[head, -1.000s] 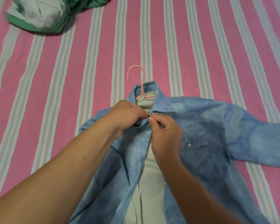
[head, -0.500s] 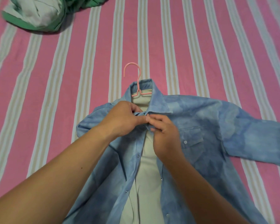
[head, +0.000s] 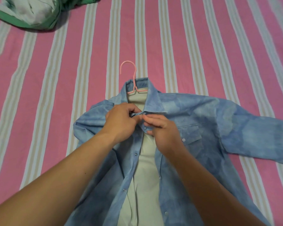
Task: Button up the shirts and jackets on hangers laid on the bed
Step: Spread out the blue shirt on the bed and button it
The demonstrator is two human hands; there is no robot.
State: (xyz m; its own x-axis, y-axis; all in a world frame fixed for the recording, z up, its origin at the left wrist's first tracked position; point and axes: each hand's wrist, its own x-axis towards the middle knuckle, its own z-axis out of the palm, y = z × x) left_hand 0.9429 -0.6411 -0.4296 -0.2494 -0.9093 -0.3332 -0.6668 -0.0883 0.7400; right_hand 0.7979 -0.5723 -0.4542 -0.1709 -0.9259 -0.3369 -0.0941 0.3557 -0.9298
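Denim shirt, pale blue and mottled, lies face up on a pink-and-white striped bed, spreading from the centre of the view toward 6 o'clock, one sleeve stretched out toward 3 o'clock. A pink hanger sits inside the collar, its hook pointing to 12 o'clock and resting on the bedsheet.

Both hands meet at the neck of the shirt, just below the collar. The left hand has its fingers curled around the left edge of the front opening, pinching the fabric at the top. The right hand faces it, thumb and fingertips closed on the opposite edge beside a metal snap, the two edges drawn together so that the hands touch. Whether the top snap is fully fastened cannot be told, as the fingers cover it.

Below the hands the front stands open, showing a pale grey lining, with more snaps running down each edge toward 6 o'clock. A flapped chest pocket with its own snap lies at 3 o'clock of the right hand.

A crumpled green and white garment sits well apart at 11 o'clock.
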